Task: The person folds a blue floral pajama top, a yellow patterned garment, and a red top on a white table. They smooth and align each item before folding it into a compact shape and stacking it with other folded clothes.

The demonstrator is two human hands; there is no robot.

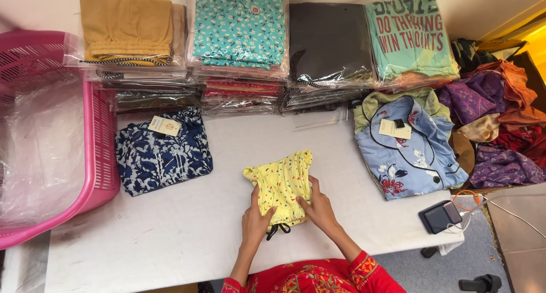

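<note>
A small yellow garment (280, 188), dotted with coloured specks and folded into a rough rectangle, lies near the middle of the white table (170, 236), close to its front edge. A dark drawstring (277, 230) pokes out from the garment's near end, between the two wrists.

The left hand (256, 220) rests on the near left corner of the garment, fingers flat and thumb pressing the fabric down; its grip is released, pressing rather than pinching. The right hand (319, 209) lies on the near right edge, fingers spread along the fold, also unclenched. So the garment sits directly under and just ahead of both hands, with its far end free and slightly flared.

What could go wrong, as I judge it: the far end is loose and uneven, so the fold may spring open if the pressure lifts. The drawstring could trail out and catch on a sleeve. The garment is also near the table's front edge and could slide off.

Further out, a folded navy floral garment (163, 152) with a paper tag lies to the left, well apart. A light blue floral shirt (412, 153) lies to the right. Stacks of bagged clothes (244, 37) line the back. A pink basket (96, 151) with clear plastic stands at the far left, and a small dark device (439, 215) sits at the right corner.
</note>
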